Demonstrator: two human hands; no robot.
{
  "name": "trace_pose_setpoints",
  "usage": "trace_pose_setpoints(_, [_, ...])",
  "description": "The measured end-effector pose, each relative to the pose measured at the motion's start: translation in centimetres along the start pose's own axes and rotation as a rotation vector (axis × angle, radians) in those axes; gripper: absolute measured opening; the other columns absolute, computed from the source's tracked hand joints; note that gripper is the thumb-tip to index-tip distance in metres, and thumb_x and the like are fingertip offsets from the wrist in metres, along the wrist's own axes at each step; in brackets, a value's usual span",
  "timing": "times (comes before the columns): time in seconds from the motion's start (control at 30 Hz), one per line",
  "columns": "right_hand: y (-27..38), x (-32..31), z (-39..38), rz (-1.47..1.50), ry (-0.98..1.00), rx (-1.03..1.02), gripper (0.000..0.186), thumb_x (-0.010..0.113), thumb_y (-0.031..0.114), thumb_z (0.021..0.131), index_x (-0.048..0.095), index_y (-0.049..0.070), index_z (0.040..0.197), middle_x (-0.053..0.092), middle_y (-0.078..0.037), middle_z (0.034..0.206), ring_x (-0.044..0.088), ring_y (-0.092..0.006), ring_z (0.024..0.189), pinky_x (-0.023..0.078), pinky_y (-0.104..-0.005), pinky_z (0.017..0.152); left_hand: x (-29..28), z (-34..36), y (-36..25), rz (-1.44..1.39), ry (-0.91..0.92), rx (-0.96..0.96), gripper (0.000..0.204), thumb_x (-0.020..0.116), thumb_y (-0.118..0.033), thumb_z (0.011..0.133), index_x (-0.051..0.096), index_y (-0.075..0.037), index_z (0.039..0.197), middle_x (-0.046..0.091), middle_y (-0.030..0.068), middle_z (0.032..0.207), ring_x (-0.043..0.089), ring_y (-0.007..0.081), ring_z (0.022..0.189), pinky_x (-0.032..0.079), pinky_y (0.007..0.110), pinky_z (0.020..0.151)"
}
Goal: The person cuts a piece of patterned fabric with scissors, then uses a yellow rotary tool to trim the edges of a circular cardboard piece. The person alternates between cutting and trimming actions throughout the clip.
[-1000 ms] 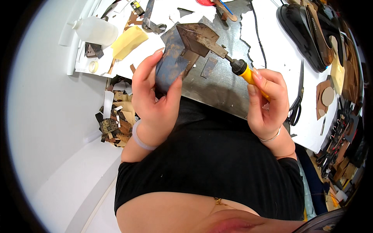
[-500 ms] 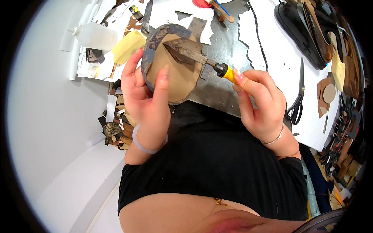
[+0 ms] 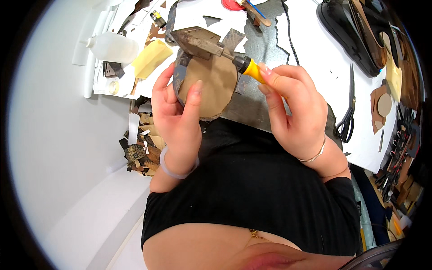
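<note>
My left hand point(image 3: 177, 114) is closed around the left side of a round, shallow piece point(image 3: 210, 85) with a smooth tan face and a blue-grey patterned rim. Its thumb lies over the tan face and the fingers go behind the rim. Between thumb and fingertips, my right hand point(image 3: 299, 108) grips a yellow-handled tool point(image 3: 253, 71) with a black collar and a broad, pointed, stained metal head. That head lies across the top edge of the round piece and hides part of the rim; whether it touches cannot be told.
Black scissors point(image 3: 347, 108) lie on the white worktable at right, near a tan disc point(image 3: 384, 105). A large black machine-like object point(image 3: 348, 40) stands behind. At left are a translucent bottle point(image 3: 113, 47), a yellow block point(image 3: 153, 59) and a heap of scraps point(image 3: 141, 148) below the table.
The tool's head has moved up and left, from over the tan face to the piece's top edge, uncovering more of the face. My left hand has shifted slightly right.
</note>
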State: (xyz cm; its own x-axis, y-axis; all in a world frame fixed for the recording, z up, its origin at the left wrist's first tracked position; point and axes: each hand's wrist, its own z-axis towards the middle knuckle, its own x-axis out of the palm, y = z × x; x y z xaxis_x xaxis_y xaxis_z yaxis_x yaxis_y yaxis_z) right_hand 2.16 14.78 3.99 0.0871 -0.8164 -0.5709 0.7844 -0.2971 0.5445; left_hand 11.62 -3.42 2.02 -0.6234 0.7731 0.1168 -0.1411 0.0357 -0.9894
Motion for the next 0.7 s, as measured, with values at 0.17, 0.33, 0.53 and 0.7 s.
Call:
trace_pose_setpoints(0.17, [1.3,0.0,0.3,-0.013,0.098,0.026,0.034,0.073,-0.010,0.082,0.063,0.002,0.112,0.066,-0.013,0.092,0.066,-0.0245,0.066,0.052,-0.0299,0.055,-0.3,0.3,0.3,-0.095,-0.045,0.024,0.058,0.063,0.005,0.095,0.033,0.008,0.143,0.065,0.0141,0.128,0.061,0.0132,0.113,0.048,0.028,0.100])
trace_pose_setpoints(0.33, [1.2,0.9,-0.3,-0.029,0.114,0.020,0.032,0.075,-0.003,0.081,0.066,0.005,0.111,0.064,-0.009,0.091,0.064,-0.0226,0.062,0.049,-0.0309,0.051,-0.8,0.8,0.1,-0.147,-0.111,0.027,0.057,0.062,0.005,0.096,0.032,0.007,0.144,0.064,0.0153,0.128,0.061,0.0157,0.116,0.048,0.031,0.102])
trace_pose_setpoints(0.53, [1.0,0.9,-0.2,0.102,0.082,0.070,0.033,0.076,-0.004,0.080,0.066,0.006,0.110,0.065,-0.009,0.093,0.065,-0.0231,0.064,0.049,-0.0313,0.053,-1.6,1.5,0.5,-0.005,-0.107,0.047,0.058,0.064,0.007,0.094,0.034,0.007,0.144,0.066,0.0119,0.125,0.060,0.0119,0.116,0.047,0.026,0.100])
trace_pose_setpoints(0.7, [0.9,1.2,0.2,0.140,0.012,0.053,0.034,0.076,-0.006,0.079,0.066,0.004,0.110,0.065,-0.010,0.093,0.065,-0.0242,0.064,0.051,-0.0305,0.054,-0.9,0.7,0.0,0.048,-0.048,0.117,0.057,0.065,0.008,0.093,0.037,0.007,0.142,0.070,0.0127,0.116,0.065,0.0122,0.106,0.050,0.026,0.094])
